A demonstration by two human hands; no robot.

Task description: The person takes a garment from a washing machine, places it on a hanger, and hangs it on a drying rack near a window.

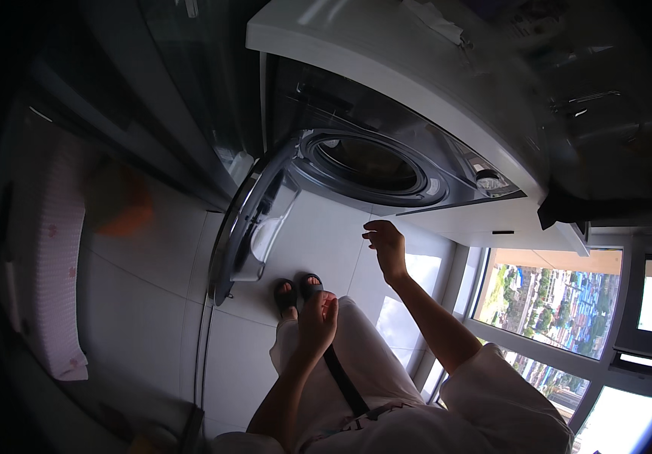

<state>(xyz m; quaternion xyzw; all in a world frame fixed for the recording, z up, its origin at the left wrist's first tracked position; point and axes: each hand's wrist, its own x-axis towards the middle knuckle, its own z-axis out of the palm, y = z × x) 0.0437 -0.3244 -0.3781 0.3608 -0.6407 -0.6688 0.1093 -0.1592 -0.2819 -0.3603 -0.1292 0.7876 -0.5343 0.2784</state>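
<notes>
My left hand (318, 320) hangs over my lap, its fingers loosely curled; whether it holds something I cannot tell. My right hand (385, 247) is raised in front of the washing machine (371, 167), fingers bent and apart, with nothing seen in it. The machine is a dark front loader. Its round door (255, 227) stands swung out to the left, and the drum opening (368, 164) shows dark inside; its contents cannot be made out. Neither hand touches the machine. A black strap (343, 377) runs down over my light clothing.
A pale countertop (405, 68) spans the machine, with a faucet (587, 102) at the far right. Windows (547, 301) stand at the right. Below are floor tiles (326, 232) and my sandalled feet (297, 289). A pinkish patterned cloth (59, 244) and a blurred orange thing (130, 213) lie left.
</notes>
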